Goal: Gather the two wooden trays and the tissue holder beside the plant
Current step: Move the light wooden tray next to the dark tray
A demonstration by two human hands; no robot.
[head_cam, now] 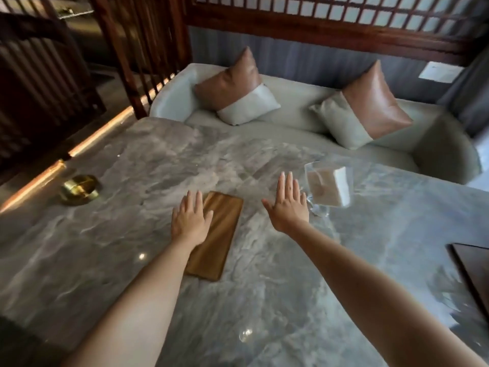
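A light wooden tray point(219, 234) lies flat on the grey marble table point(132, 234), near its middle. My left hand point(190, 218) hovers over the tray's left edge, fingers spread, holding nothing. A clear tissue holder point(328, 188) with beige and white tissues stands further right. My right hand point(288, 205) is open, palm down, just left of the holder and apart from it. A dark wooden tray point(473, 271) shows partly at the right edge of the frame. No plant is in view.
A round brass ashtray point(79, 189) sits on the table at the left. Behind the table is a pale sofa point(291, 107) with two brown-and-white cushions. Dark wooden slatted screens stand at the left and back.
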